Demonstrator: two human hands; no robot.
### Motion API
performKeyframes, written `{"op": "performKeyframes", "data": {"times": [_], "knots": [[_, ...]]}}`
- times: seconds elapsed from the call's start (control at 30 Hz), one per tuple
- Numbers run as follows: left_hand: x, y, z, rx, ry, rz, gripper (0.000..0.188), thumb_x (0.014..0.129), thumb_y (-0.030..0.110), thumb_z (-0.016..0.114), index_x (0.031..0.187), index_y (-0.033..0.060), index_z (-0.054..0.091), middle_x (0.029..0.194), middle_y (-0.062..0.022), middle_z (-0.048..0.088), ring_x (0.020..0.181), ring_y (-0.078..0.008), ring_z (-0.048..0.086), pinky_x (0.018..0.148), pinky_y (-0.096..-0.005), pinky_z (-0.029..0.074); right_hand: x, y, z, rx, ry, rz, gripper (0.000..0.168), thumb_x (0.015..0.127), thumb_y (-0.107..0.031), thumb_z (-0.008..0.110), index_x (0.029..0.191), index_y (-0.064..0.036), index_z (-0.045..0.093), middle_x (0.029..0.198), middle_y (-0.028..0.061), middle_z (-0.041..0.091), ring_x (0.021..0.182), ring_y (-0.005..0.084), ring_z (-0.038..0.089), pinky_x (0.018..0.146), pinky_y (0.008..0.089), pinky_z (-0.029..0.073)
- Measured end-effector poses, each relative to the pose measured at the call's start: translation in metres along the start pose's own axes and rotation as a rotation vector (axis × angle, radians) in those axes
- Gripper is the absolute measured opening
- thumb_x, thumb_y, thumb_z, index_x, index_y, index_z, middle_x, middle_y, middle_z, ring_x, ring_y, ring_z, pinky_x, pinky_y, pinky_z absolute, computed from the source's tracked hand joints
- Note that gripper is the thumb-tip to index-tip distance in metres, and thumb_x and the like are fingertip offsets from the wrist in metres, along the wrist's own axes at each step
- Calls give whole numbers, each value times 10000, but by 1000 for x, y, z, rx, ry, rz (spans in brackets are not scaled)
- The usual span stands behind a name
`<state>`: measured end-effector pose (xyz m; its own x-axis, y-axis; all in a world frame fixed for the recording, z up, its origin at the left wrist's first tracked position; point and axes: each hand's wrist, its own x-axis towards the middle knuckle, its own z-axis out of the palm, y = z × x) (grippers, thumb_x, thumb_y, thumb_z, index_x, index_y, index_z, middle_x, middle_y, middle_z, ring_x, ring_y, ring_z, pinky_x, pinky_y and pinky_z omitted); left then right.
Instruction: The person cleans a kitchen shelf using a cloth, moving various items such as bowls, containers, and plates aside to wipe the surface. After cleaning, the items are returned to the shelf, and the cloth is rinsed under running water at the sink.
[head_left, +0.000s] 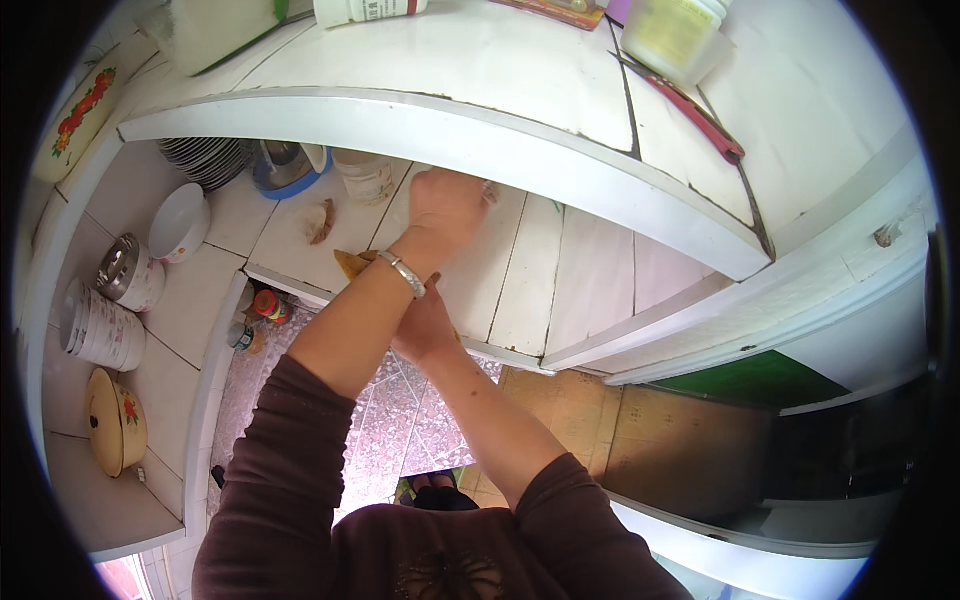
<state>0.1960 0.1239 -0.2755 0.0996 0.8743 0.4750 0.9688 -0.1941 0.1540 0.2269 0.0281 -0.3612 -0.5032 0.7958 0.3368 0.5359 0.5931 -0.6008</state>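
My left hand (448, 196) reaches over the white-tiled shelf, under the front edge of the upper shelf. Its fingers are curled around a small crumpled, clear-looking scrap (490, 193), partly hidden by the hand. A silver bracelet (403, 274) circles that wrist. Beneath the left forearm, my right hand (426, 321) is at the lower shelf's front edge, holding a yellow-brown cloth (351, 264). The left arm hides most of this hand and of the cloth. To the left, a brown, torn-looking scrap (322, 223) lies on the tiles near a patterned plastic cup (364, 177).
Stacked plates (206, 161), a blue-based container (289, 176), white bowls (105, 326) and a yellow enamel pot (116, 424) stand left. Above, a red-handled knife (694, 112) lies by a jar (671, 37). The upper shelf edge (450, 131) overhangs my left hand. Jars (271, 306) stand below.
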Motion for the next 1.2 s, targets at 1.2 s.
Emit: {"op": "performKeyframes", "data": {"times": [1.2], "knots": [[-69,-94,33,-141,488,-122,238,659,195,696,871,111,623,884,-23,548,936,-239,556,645,-399,501,115,151,-62,-553,491,157,169,892,-146,593,1014,-114,705,918,132,686,886,325,632,825,399,495]]}}
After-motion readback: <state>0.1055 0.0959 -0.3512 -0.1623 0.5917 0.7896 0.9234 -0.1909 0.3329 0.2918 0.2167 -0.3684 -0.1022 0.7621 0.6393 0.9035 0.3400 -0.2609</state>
